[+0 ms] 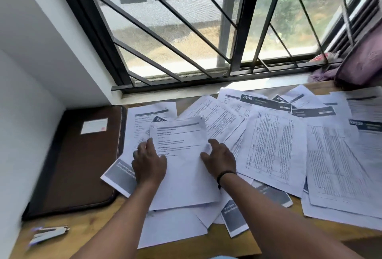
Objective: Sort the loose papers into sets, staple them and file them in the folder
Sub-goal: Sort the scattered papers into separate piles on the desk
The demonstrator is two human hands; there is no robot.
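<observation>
Loose printed papers [275,147] lie spread over a wooden table [86,229], many overlapping. A small set of white sheets [182,163] sits in the middle, slightly lifted at its far end. My left hand [149,163] holds its left edge, fingers curled at the edge. My right hand [220,159] holds the right edge, thumb on top; a black band circles that wrist. A closed brown zip folder [78,159] lies at the left by the wall. A silver stapler [48,235] rests near the front left corner.
A white wall [31,72] bounds the left side. A barred window [186,31] and its sill run along the far edge. Purple cloth [359,64] hangs at the far right over the sill. Papers reach the table's right and front edges.
</observation>
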